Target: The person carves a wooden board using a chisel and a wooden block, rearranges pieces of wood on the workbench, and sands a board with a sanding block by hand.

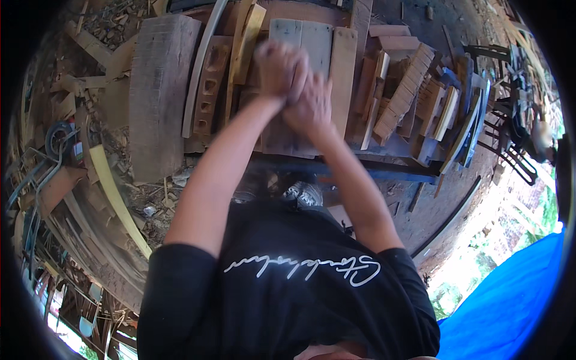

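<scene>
Both my hands are close together over a pair of weathered grey-brown boards [303, 42] lying side by side on a low workbench. My left hand [281, 71] is closed like a fist and a little blurred; whatever it grips, if anything, is hidden. Against its right side and slightly nearer to me, my right hand [308, 105] lies over the boards with its fingers stretched out. A lighter plank [343, 78] runs along the right of these boards. To their left stand a narrow yellowish strip [248, 42] and a wooden piece with square holes [210, 84].
A thick rough timber block [157, 96] stands at the left end. Stacked offcuts [405, 90] crowd the bench's right part, with a dark chair [513, 114] beyond. Scrap wood [90, 228] and wood chips cover the floor at left. A blue tarp [510, 294] hangs at lower right.
</scene>
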`<move>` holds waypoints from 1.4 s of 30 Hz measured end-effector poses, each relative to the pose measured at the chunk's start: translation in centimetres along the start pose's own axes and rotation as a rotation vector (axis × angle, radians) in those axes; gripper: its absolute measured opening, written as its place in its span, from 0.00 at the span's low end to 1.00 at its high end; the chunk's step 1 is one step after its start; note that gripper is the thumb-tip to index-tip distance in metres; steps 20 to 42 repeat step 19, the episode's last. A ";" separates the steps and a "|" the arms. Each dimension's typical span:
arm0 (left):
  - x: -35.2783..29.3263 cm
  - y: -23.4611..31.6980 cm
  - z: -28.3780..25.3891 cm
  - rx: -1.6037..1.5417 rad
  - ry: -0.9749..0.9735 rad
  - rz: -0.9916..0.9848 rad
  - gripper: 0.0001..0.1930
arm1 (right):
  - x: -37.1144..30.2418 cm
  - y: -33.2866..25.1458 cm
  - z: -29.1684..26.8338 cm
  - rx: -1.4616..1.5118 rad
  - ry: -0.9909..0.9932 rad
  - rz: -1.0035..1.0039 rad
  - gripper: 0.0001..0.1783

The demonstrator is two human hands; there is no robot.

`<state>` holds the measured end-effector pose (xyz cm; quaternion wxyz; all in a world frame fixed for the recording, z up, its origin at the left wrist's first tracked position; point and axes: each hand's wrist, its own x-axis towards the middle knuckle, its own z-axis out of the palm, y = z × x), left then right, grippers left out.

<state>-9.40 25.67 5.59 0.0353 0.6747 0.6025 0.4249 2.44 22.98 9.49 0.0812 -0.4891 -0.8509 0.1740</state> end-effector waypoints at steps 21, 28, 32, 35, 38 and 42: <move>5.7 -2.8 0.6 -0.007 -0.153 -0.186 0.11 | 6.8 0.3 -1.7 0.096 -0.104 0.056 0.49; 5.7 -2.8 0.6 -0.007 -0.153 -0.186 0.11 | 6.8 0.3 -1.7 0.096 -0.104 0.056 0.49; 5.7 -2.8 0.6 -0.007 -0.153 -0.186 0.11 | 6.8 0.3 -1.7 0.096 -0.104 0.056 0.49; 5.7 -2.8 0.6 -0.007 -0.153 -0.186 0.11 | 6.8 0.3 -1.7 0.096 -0.104 0.056 0.49; 5.7 -2.8 0.6 -0.007 -0.153 -0.186 0.11 | 6.8 0.3 -1.7 0.096 -0.104 0.056 0.49; 5.7 -2.8 0.6 -0.007 -0.153 -0.186 0.11 | 6.8 0.3 -1.7 0.096 -0.104 0.056 0.49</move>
